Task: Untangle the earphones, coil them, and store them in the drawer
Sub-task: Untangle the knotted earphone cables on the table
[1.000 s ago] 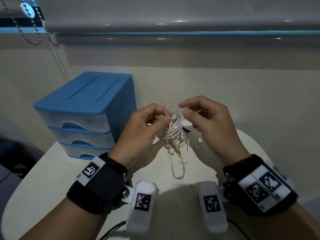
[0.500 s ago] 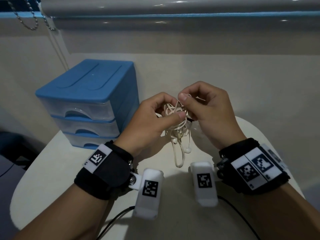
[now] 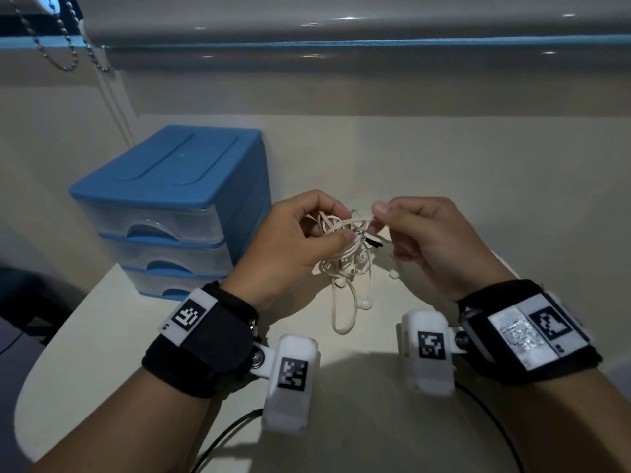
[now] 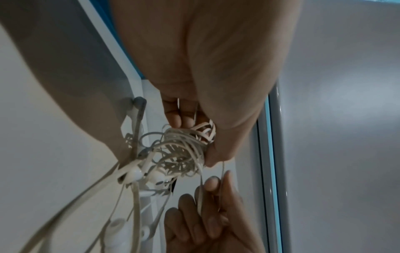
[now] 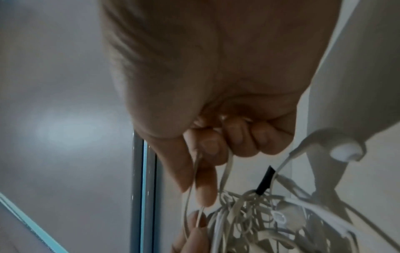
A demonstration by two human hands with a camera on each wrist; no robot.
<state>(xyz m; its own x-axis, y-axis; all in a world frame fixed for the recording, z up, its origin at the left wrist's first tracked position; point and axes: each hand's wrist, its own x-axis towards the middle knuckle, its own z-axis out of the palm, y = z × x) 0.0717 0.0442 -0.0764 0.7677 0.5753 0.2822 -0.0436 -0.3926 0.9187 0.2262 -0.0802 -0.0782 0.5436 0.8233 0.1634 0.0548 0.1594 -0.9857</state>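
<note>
A tangled bunch of white earphones (image 3: pixel 345 254) hangs above the table between both hands, with a loop and several earbuds dangling below. My left hand (image 3: pixel 317 230) grips the top of the knot (image 4: pixel 184 150) between thumb and fingers. My right hand (image 3: pixel 386 220) pinches a flat white strand (image 5: pixel 194 179) that leads out of the tangle to the right, with its other fingers curled. A short black sleeve (image 5: pixel 264 181) sits on one wire. The blue three-drawer unit (image 3: pixel 170 213) stands at the left, all drawers closed.
The pale round table (image 3: pixel 102 353) lies under the hands, its curved edge at the left. A wall and a window sill (image 3: pixel 341 46) rise behind, with a bead chain (image 3: pixel 61 52) at top left. Black cables (image 3: pixel 222 438) trail near my wrists.
The right hand has taken a strand at the knot and drawn it a little to the right, away from the left hand. The tangle has loosened and spread wider.
</note>
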